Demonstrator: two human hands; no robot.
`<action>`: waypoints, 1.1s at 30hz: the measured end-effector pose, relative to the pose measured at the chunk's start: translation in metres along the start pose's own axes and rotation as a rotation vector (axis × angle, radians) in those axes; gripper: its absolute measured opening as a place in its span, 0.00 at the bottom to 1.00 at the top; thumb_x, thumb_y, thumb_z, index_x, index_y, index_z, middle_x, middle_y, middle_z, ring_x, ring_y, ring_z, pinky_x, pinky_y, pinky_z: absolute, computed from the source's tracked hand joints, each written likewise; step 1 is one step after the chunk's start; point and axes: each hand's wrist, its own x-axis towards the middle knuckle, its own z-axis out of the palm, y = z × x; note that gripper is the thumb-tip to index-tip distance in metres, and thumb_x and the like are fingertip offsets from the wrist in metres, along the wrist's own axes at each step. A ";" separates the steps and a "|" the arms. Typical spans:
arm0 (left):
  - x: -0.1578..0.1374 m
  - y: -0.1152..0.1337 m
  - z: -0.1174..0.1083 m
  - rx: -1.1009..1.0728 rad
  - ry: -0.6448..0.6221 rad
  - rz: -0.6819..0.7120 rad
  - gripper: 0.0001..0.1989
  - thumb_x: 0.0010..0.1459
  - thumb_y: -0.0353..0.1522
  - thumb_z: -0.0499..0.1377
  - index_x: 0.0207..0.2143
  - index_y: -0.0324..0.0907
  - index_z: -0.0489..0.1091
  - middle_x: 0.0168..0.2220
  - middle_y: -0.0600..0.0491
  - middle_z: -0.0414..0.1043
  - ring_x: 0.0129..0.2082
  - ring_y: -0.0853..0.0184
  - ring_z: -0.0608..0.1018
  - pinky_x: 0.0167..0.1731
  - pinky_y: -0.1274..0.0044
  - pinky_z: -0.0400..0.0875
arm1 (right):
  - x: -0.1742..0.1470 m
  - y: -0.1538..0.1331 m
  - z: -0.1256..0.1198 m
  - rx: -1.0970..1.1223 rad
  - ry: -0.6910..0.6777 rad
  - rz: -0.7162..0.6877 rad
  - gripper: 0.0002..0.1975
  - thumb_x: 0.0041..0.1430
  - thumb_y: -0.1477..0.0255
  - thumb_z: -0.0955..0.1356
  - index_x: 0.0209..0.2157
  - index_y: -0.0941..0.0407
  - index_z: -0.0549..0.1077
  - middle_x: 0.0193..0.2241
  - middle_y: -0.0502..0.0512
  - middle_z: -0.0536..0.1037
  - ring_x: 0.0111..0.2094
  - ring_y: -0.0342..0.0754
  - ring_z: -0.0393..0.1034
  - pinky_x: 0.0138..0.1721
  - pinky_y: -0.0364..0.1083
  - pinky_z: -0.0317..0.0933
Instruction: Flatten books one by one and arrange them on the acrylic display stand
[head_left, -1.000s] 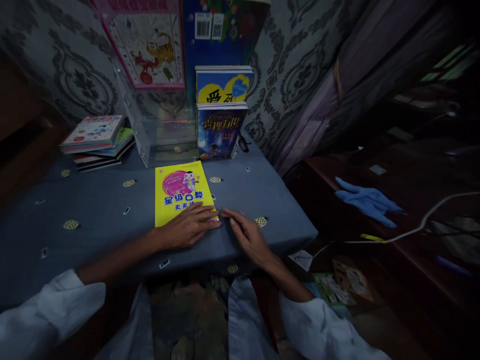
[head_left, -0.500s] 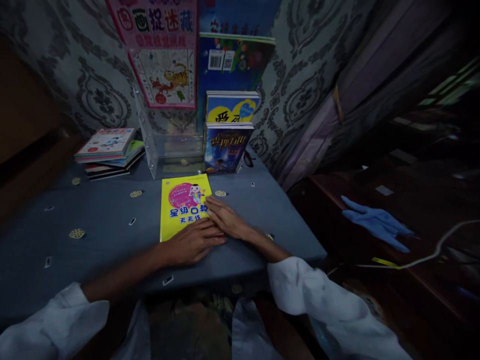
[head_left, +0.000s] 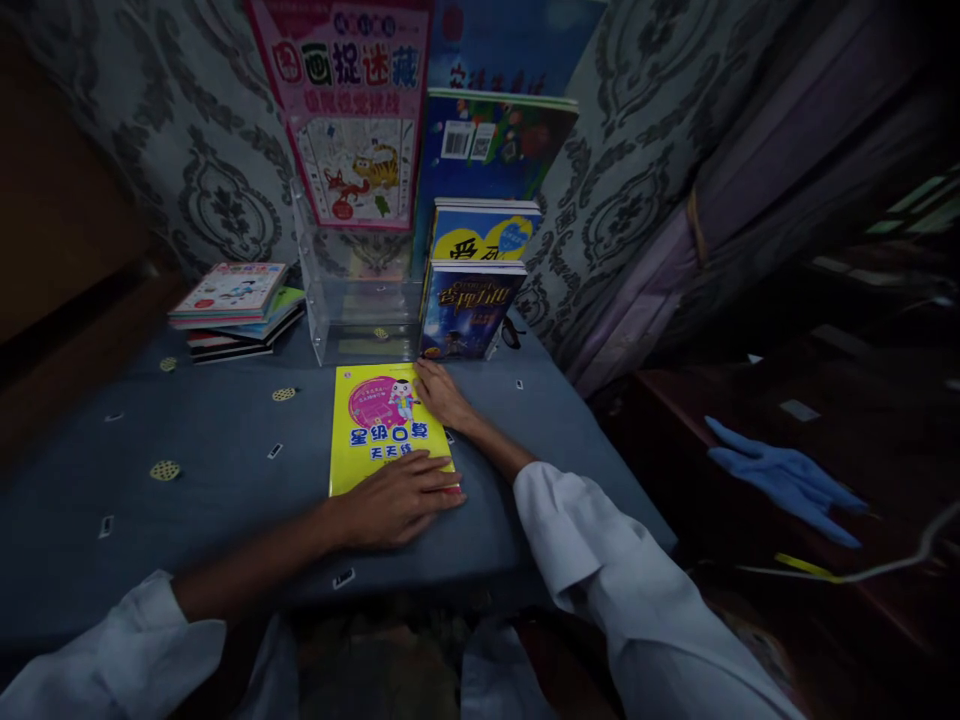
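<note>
A yellow workbook (head_left: 360, 455) with a pink circle and a cartoon child on its cover lies closed and flat on the blue-grey cloth. My left hand (head_left: 401, 500) rests across its lower edge, palm down and fingers stretched out to the right. At the workbook's upper right edge is my right hand (head_left: 446, 395), its fingertips touching the cover and its fingers extended. Just behind the workbook stands a clear acrylic book rack (head_left: 360, 345). Its right side holds a dark blue storybook (head_left: 472, 310) in front, and a pink picture book (head_left: 360, 160) stands higher up on the left.
A stack of thin books (head_left: 236, 295) lies left of the rack. Dark glasses (head_left: 512, 333) sit partly hidden behind it on the right. Beyond the right edge of the table (head_left: 225, 520), a blue glove (head_left: 787, 475) and a pale cable (head_left: 892, 570) lie on a dark reddish surface.
My right hand has slid up along the workbook's right edge, away from my left hand. My left hand stays at the lower edge. The camera view has shifted slightly.
</note>
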 end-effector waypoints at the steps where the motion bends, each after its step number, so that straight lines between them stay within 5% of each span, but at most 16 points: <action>1: 0.000 0.000 0.001 0.003 0.002 -0.002 0.20 0.68 0.30 0.51 0.60 0.44 0.67 0.62 0.49 0.68 0.64 0.58 0.67 0.65 0.63 0.57 | -0.001 -0.001 0.000 -0.005 -0.006 0.011 0.25 0.70 0.70 0.56 0.63 0.65 0.64 0.65 0.68 0.65 0.67 0.55 0.56 0.68 0.57 0.50; 6: -0.001 -0.001 0.004 0.024 0.029 0.009 0.19 0.68 0.29 0.50 0.59 0.42 0.69 0.61 0.46 0.69 0.64 0.57 0.67 0.64 0.63 0.59 | -0.013 -0.013 -0.004 -0.043 -0.039 0.051 0.26 0.70 0.70 0.57 0.64 0.69 0.61 0.67 0.71 0.60 0.69 0.56 0.51 0.69 0.55 0.46; 13: 0.001 0.002 0.003 0.022 0.032 0.039 0.19 0.68 0.28 0.49 0.58 0.40 0.68 0.59 0.44 0.72 0.61 0.60 0.70 0.61 0.65 0.62 | -0.059 -0.027 -0.006 -0.066 -0.049 0.020 0.27 0.71 0.66 0.57 0.66 0.62 0.60 0.68 0.66 0.59 0.70 0.55 0.50 0.68 0.58 0.48; 21: -0.002 0.005 -0.003 -0.019 0.103 0.110 0.13 0.66 0.27 0.51 0.48 0.39 0.72 0.47 0.44 0.77 0.48 0.60 0.75 0.52 0.68 0.68 | -0.106 -0.041 -0.014 -0.073 -0.075 -0.035 0.28 0.71 0.67 0.56 0.66 0.67 0.59 0.67 0.69 0.59 0.70 0.57 0.49 0.68 0.60 0.49; 27: -0.001 0.003 -0.006 -0.042 0.226 -0.113 0.12 0.69 0.31 0.48 0.43 0.38 0.69 0.42 0.44 0.75 0.45 0.60 0.75 0.49 0.68 0.71 | -0.127 -0.049 -0.018 -0.080 -0.096 -0.063 0.28 0.70 0.68 0.57 0.68 0.64 0.56 0.68 0.69 0.57 0.71 0.56 0.47 0.67 0.63 0.49; 33: -0.008 -0.015 0.011 0.008 0.198 -0.316 0.23 0.71 0.41 0.47 0.61 0.37 0.58 0.61 0.39 0.66 0.62 0.58 0.68 0.60 0.64 0.64 | -0.130 -0.054 -0.017 -0.109 -0.081 -0.030 0.28 0.70 0.66 0.57 0.67 0.64 0.57 0.68 0.69 0.58 0.70 0.57 0.47 0.67 0.62 0.48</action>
